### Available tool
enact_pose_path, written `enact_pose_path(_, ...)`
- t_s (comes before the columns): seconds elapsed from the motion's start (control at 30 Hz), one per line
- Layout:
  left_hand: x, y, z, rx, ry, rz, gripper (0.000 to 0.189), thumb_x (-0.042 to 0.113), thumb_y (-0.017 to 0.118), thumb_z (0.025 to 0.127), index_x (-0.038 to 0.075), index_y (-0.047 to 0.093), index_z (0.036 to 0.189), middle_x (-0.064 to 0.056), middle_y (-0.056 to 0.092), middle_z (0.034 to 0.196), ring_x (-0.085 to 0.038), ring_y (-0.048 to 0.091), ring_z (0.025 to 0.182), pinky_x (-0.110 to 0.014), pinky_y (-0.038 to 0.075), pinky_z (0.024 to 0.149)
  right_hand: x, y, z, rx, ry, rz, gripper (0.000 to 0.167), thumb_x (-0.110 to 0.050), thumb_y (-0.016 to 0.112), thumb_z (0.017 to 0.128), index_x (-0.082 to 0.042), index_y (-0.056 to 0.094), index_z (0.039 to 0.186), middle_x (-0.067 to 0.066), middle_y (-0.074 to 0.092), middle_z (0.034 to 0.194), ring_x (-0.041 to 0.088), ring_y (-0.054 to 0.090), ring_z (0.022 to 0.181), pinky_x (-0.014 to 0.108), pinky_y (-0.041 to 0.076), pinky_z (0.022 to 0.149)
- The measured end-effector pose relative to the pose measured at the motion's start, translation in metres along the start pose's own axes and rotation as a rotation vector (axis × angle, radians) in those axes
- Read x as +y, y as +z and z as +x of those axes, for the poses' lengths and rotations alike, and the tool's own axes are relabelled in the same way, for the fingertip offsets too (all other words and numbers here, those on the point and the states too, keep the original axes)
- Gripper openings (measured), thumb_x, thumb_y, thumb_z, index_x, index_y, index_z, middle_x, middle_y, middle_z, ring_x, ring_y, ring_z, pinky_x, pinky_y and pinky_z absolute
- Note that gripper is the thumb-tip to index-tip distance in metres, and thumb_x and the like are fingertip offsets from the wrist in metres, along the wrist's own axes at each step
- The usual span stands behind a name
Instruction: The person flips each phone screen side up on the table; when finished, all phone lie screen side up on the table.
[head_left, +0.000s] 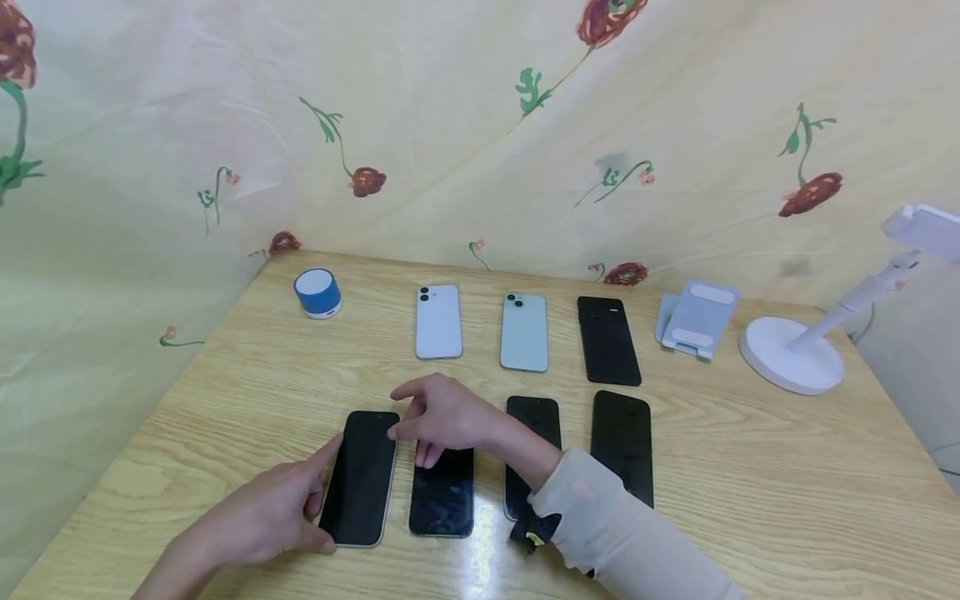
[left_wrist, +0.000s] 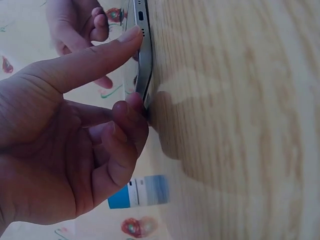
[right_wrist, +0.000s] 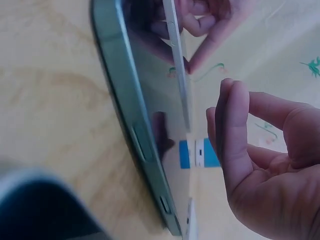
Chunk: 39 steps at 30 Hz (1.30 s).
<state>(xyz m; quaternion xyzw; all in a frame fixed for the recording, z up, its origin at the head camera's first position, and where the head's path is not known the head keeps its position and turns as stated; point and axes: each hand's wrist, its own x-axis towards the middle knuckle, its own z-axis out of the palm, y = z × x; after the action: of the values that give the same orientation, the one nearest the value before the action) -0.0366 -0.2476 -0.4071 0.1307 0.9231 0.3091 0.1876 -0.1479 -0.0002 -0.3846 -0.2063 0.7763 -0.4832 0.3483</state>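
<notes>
A black-screened phone lies face up at the front left of the wooden table. My left hand holds its lower left corner. In the left wrist view the thumb presses the bottom edge beside the charging port, while the fingertips meet the side. My right hand hovers at the phone's upper right corner, holding nothing, with its index finger extended to the left. Below that hand lies a second face-up phone, its top partly hidden. The right wrist view shows that phone's greenish metal side close up.
Two more dark phones, one middle and one right, lie partly under my right forearm. Behind are a white phone, a pale green phone, a black phone, a blue speaker, a folding stand and a white stand.
</notes>
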Motion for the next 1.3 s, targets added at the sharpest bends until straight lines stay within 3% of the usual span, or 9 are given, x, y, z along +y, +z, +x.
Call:
enact_pose_path(0.2,0.007,-0.006,0.004,-0.040,-0.097,-0.028,0.114,0.030,0.093,0.081,0.001,0.025,0.167,0.003,0.056,0.075,-0.012,0.048,0.062,-0.026,0.038,0.056,0.007,-0.018,-0.014,0.032,-0.025,0.023,0.060,-0.013,0.073,0.099,0.000,0.051,0.154,0.009,0.071,0.100,0.015,0.071,0.058,0.035,0.064,0.059)
enact_pose_path(0.3,0.016,-0.013,0.010,-0.008,-0.139,0.001,0.097,0.039,0.084,0.090,0.002,0.034,0.164,0.003,0.059,0.077,-0.015,0.051,0.061,-0.025,0.040,0.055,0.011,-0.033,-0.024,0.059,-0.022,0.021,0.058,-0.015,0.073,0.100,-0.003,0.053,0.153,0.012,0.070,0.104,0.017,0.072,0.061,0.036,0.064,0.061)
enact_pose_path(0.43,0.032,-0.023,0.023,0.070,-0.097,0.055,0.082,0.043,0.077,0.096,0.004,0.044,0.160,0.004,0.061,0.086,-0.014,0.052,0.065,-0.025,0.043,0.057,0.015,-0.062,-0.045,0.133,-0.036,0.001,0.054,-0.016,0.071,0.102,-0.003,0.055,0.152,0.020,0.070,0.108,0.023,0.075,0.068,0.040,0.065,0.065)
enact_pose_path(0.57,0.050,-0.029,0.038,0.095,-0.028,0.089,0.076,0.043,0.075,0.098,0.007,0.047,0.159,0.004,0.065,0.093,-0.013,0.053,0.072,-0.026,0.045,0.062,0.017,-0.095,-0.065,0.237,-0.067,-0.017,0.052,-0.015,0.069,0.103,-0.002,0.056,0.150,0.026,0.069,0.112,0.030,0.078,0.079,0.044,0.066,0.071)
enact_pose_path(0.73,0.069,-0.029,0.062,0.065,0.069,0.090,0.070,0.041,0.074,0.099,0.009,0.051,0.157,0.005,0.068,0.096,-0.012,0.054,0.067,-0.027,0.047,0.061,0.024,-0.134,-0.084,0.413,-0.087,-0.047,0.048,-0.013,0.069,0.103,-0.003,0.058,0.148,0.027,0.070,0.110,0.036,0.078,0.087,0.048,0.066,0.076)
enact_pose_path(0.9,0.077,-0.022,0.090,0.001,0.155,0.019,0.068,0.038,0.075,0.099,0.008,0.051,0.156,0.006,0.071,0.098,-0.013,0.052,0.056,-0.026,0.043,0.056,0.039,-0.159,-0.093,0.577,-0.048,-0.134,0.047,-0.011,0.066,0.104,0.001,0.056,0.148,0.025,0.070,0.107,0.035,0.077,0.086,0.045,0.066,0.077)
enact_pose_path(1.1,0.093,-0.015,0.123,-0.050,0.215,0.006,0.066,0.033,0.074,0.100,0.006,0.051,0.156,0.003,0.071,0.098,-0.013,0.054,0.058,-0.026,0.045,0.055,0.057,-0.180,-0.101,0.677,0.028,-0.244,0.049,-0.015,0.064,0.105,0.001,0.055,0.150,0.028,0.070,0.112,0.032,0.076,0.088,0.048,0.065,0.083)
enact_pose_path(1.3,0.132,-0.001,0.163,-0.064,0.264,-0.030,0.074,0.033,0.074,0.100,0.007,0.043,0.161,-0.001,0.073,0.105,-0.013,0.058,0.061,-0.029,0.048,0.059,0.073,-0.202,-0.114,0.731,0.098,-0.300,0.050,-0.020,0.062,0.106,0.000,0.054,0.151,0.027,0.068,0.122,0.039,0.073,0.099,0.038,0.061,0.078)
